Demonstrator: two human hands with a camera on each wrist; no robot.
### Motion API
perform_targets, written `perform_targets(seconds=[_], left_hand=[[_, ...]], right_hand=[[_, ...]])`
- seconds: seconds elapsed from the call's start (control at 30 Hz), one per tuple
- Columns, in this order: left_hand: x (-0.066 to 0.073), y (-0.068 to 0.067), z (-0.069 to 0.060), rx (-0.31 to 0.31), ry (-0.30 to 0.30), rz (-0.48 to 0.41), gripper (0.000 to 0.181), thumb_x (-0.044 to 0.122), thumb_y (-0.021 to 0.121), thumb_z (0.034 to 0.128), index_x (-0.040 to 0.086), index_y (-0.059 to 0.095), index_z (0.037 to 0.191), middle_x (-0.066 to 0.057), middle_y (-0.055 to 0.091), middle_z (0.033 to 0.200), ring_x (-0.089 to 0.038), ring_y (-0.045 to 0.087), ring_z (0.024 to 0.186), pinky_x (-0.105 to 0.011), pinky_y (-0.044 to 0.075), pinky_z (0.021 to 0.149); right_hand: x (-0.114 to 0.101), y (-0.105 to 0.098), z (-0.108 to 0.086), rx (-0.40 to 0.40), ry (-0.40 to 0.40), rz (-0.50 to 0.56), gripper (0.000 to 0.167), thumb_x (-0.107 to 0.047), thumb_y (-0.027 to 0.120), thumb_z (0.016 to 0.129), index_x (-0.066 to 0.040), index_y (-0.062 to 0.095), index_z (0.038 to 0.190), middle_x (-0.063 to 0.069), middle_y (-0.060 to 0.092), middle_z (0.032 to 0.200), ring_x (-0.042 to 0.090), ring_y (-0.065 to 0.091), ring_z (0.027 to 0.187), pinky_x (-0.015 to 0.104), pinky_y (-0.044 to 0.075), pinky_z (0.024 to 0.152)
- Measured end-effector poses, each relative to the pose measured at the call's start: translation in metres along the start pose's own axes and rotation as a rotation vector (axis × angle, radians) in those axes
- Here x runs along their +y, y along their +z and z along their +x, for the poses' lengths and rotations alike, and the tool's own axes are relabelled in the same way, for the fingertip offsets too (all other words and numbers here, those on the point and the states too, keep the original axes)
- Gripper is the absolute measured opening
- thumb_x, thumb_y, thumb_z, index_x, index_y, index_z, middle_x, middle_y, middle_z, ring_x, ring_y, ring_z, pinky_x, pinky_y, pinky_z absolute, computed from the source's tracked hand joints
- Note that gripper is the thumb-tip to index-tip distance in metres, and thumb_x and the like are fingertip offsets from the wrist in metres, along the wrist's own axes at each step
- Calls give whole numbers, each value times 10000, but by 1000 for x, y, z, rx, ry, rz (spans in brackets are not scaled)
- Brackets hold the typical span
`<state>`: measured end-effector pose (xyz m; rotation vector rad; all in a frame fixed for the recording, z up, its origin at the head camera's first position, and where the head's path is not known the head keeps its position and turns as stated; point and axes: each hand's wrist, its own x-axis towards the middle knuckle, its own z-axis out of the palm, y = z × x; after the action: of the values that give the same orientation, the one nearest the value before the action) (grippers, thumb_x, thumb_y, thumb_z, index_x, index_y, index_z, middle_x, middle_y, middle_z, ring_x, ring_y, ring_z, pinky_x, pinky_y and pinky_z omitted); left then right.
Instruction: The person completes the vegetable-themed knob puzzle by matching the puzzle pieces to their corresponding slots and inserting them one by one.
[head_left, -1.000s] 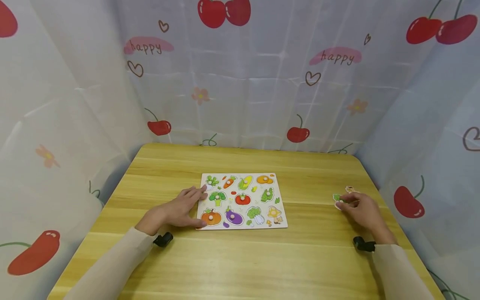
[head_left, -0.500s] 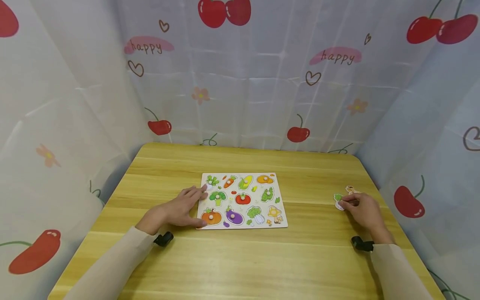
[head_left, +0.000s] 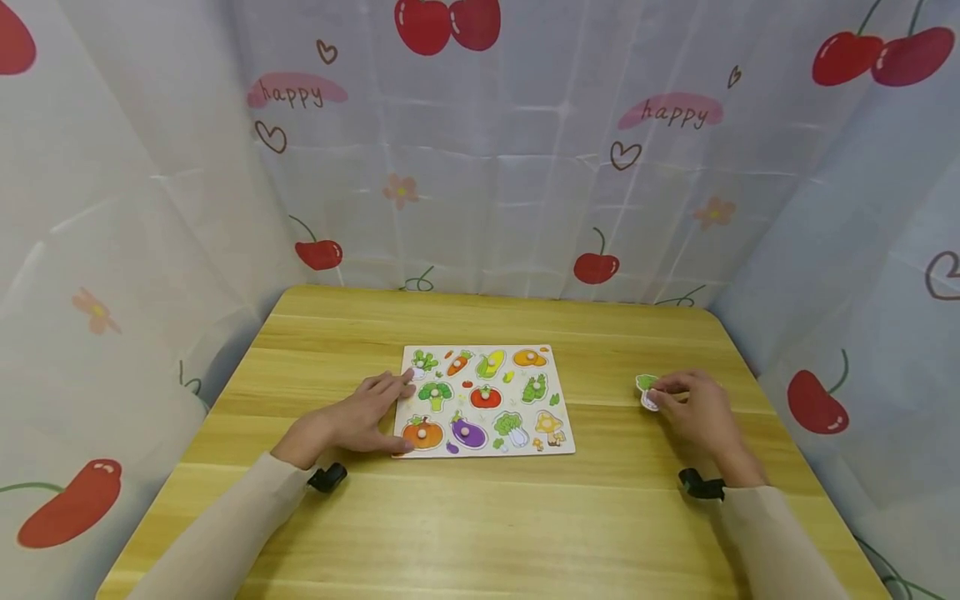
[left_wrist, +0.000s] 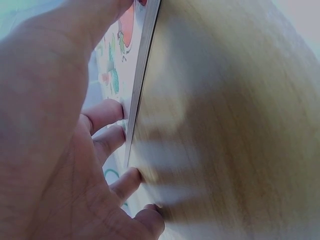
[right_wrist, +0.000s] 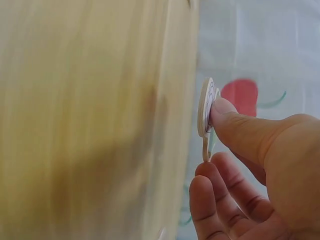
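Observation:
A wooden vegetable puzzle board [head_left: 553, 382] lies on the table in the head view. Most of its pictures carry a small round knob; the leafy cabbage and mushroom pictures at the lower right show none. My left hand [head_left: 360, 421] rests at the board's left edge, thumb and fingers spread, some fingertips touching it in the left wrist view. To the right of the board, my right hand [head_left: 697, 417] pinches a green-and-white bok choy puzzle piece [head_left: 647, 390] between thumb and fingers. In the right wrist view this puzzle piece [right_wrist: 204, 110] is edge-on, raised off the table.
The wood-grain table [head_left: 480, 525] reaches back to a white curtain [head_left: 480, 225] printed with cherries, which also hangs at both sides. Each wrist wears a small black camera, one at the left cuff [head_left: 327, 478] and one at the right [head_left: 701, 484].
My right hand has lifted the bok choy piece and moved left with it. The mushroom piece that lay beside it is now out of sight behind the hand. My left hand stays put.

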<state>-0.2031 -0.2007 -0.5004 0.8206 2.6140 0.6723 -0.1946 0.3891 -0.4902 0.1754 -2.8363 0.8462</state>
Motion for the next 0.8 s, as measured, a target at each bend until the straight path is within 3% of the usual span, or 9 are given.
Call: perform_targets(seconds=[0.17, 0.5, 0.8], left_hand=[[0, -1, 1, -3, -7, 0, 1056, 562, 875, 1029, 9, 381, 1780, -234, 208, 1943, -639, 153, 1771, -838, 264, 1385], [0, -1, 1, -2, 0, -6, 1049, 552, 880, 1027, -1, 390, 1772, -236, 206, 1944, -650, 156, 1766, -842, 261, 1383], [0, -1, 1, -1, -1, -11, 1045, 550, 881, 1028, -1, 394, 1770, -234, 197, 1947, -650, 148, 1767, -845, 264, 1381]], right_hand=[[-26, 11, 5, -32, -25, 32, 169, -158, 853, 1088, -3, 870, 1152, 306, 726, 1375, 490, 743, 1208, 587, 717, 936], [-73, 40, 6, -79, -149, 54, 77, -113, 904, 1033, -58, 875, 1078, 225, 793, 1320, 406, 781, 1174, 476, 735, 868], [-113, 69, 6, -171, -245, 86, 79, -66, 895, 1025, -126, 852, 999, 178, 793, 1301, 351, 781, 1163, 486, 726, 901]])
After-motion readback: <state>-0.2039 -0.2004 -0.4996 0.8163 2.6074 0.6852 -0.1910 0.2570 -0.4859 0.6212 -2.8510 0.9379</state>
